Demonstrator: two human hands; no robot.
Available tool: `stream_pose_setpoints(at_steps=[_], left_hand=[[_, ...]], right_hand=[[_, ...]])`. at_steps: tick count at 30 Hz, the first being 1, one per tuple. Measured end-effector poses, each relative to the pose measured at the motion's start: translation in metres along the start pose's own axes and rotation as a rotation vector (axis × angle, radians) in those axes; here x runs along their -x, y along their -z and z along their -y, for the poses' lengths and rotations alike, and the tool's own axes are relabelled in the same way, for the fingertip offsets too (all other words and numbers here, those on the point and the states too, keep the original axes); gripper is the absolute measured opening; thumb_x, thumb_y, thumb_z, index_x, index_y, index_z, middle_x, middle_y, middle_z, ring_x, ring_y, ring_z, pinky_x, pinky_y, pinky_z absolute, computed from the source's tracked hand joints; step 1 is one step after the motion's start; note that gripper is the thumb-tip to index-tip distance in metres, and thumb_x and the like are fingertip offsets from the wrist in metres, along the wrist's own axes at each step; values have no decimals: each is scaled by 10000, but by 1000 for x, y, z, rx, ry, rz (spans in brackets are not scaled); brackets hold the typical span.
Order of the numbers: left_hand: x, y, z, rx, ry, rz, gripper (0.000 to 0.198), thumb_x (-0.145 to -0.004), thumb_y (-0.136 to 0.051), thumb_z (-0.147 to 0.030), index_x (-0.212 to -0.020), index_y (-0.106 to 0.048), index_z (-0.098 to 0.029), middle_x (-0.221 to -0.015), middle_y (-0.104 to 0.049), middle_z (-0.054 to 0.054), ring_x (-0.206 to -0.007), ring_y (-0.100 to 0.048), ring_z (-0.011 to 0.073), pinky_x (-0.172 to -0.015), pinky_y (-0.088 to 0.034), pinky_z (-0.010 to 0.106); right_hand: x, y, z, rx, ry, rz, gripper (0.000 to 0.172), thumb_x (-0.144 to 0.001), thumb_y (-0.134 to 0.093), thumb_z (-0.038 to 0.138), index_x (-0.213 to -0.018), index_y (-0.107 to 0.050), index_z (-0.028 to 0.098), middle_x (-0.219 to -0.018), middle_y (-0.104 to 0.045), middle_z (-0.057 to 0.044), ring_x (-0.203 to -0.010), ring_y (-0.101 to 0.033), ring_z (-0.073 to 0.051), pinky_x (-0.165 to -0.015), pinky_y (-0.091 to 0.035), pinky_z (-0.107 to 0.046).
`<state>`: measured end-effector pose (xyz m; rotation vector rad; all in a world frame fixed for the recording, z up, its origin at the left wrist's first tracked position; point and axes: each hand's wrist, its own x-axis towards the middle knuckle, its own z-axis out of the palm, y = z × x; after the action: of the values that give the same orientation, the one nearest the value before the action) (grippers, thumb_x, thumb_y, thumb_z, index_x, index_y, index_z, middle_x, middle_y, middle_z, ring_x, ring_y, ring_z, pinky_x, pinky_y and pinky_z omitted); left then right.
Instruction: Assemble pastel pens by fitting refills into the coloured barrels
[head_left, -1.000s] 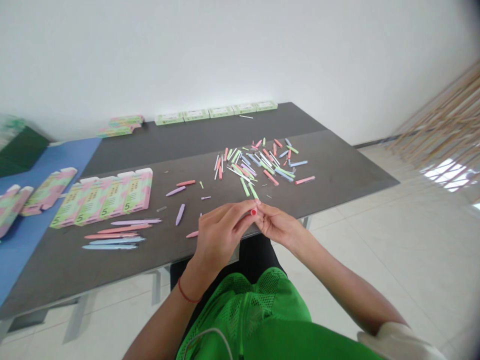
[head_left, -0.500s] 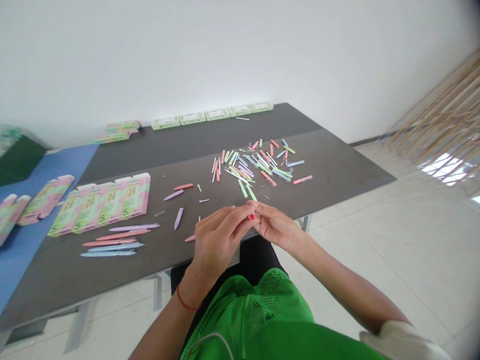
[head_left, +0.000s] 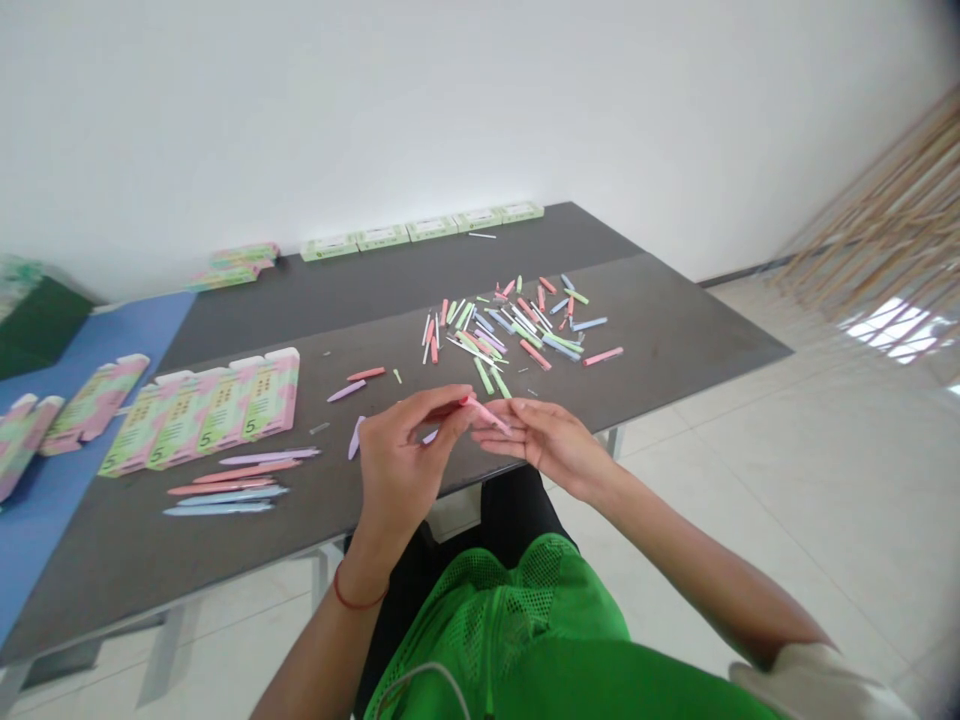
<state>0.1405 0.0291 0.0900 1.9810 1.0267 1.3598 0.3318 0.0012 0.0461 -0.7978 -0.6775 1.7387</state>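
Pinched between the thumb and index finger of my left hand point(head_left: 405, 455) is the red end of a pink pen barrel point(head_left: 487, 412). It slants down to the right, its lower end over the fingers of my right hand point(head_left: 555, 448). That hand is open, palm up with fingers stretched; whether the barrel rests on them I cannot tell. Partly behind my left hand lies a purple pen part point(head_left: 355, 438). Another purple part point(head_left: 346, 391) and a red one point(head_left: 367, 374) lie beyond it. A pile of loose pen parts point(head_left: 495, 335) spreads past my hands.
Assembled-looking pens point(head_left: 232, 482) lie in a row at left, below several flat pastel cartons point(head_left: 217, 410). Green boxes point(head_left: 430, 230) line the table's back edge by the wall. A dark green bin point(head_left: 45, 325) stands on the blue surface point(head_left: 142, 325) at far left.
My left hand has shifted left and tilted the pink barrel, so its length now shows. My right hand's fingers have gone from closed around it to stretched out.
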Motion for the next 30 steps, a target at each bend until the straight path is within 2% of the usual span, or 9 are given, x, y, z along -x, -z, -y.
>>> stream_pose_setpoints(at_steps=[4, 10, 17, 24, 30], left_hand=[[-8, 1, 6, 124, 165, -2, 183, -868, -807, -289, -1030, -815, -204, -975, -827, 41, -840, -796, 186, -814, -654, 271], [-16, 1, 17, 200, 262, 58, 239, -841, -825, -319, -1017, -819, -159, -903, -827, 71, -807, -798, 206, -780, -665, 286], [-19, 0, 27, 249, 288, 87, 266, -826, -833, -354, -999, -819, -151, -867, -823, 75, -768, -789, 200, -740, -665, 290], [-20, -1, 23, 283, 263, 75, 228, -797, -858, -324, -932, -793, -153, -824, -813, 58, -725, -780, 187, -724, -662, 292], [-20, 3, 15, 268, 178, 91, 132, -847, -811, -265, -888, -762, -149, -804, -797, 45, -707, -768, 162, -706, -650, 255]], right_hand=[[2, -3, 3, 34, -26, 44, 354, -906, -761, 416, -1060, -786, 98, -1021, -817, -183, -940, -805, -264, -931, -633, -417], [3, -7, 1, 60, -55, 62, 333, -882, -794, 420, -1013, -792, 114, -968, -824, -160, -885, -812, -254, -877, -655, -399], [3, -11, 0, 49, -77, 83, 327, -861, -827, 389, -1009, -803, 99, -976, -821, -165, -858, -813, -224, -855, -661, -342], [2, -11, -1, 60, -90, 90, 323, -849, -839, 381, -1018, -804, 108, -963, -822, -149, -860, -809, -214, -853, -659, -336], [1, -11, 0, 163, -42, 113, 352, -837, -837, 428, -1043, -814, 144, -977, -824, -124, -869, -800, -203, -864, -645, -346]])
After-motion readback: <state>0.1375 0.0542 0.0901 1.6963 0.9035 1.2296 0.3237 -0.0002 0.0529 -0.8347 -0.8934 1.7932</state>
